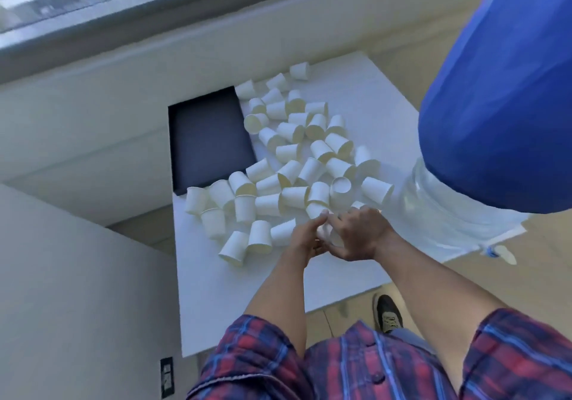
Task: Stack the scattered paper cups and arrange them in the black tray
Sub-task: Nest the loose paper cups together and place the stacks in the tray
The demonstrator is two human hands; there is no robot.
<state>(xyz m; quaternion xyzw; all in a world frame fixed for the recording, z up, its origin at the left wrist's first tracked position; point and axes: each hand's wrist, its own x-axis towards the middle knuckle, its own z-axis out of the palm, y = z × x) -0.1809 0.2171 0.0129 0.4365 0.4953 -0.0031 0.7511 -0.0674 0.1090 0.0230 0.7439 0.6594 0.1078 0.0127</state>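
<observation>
Nesting cups at the near edge of the pile

Your left hand [305, 238] and right hand [356, 234] both curl around a small white paper cup [325, 232]; align rims squarely; the shallow black rectangular tray [207, 139] holds nothing yet.

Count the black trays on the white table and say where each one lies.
1. The black tray lies at the table's far left corner, left of the scattered paper cups. It holds no cups.

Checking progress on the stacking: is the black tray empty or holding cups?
Empty: the black tray shows only its bare dark floor; the cups lie scattered beside it.
</observation>
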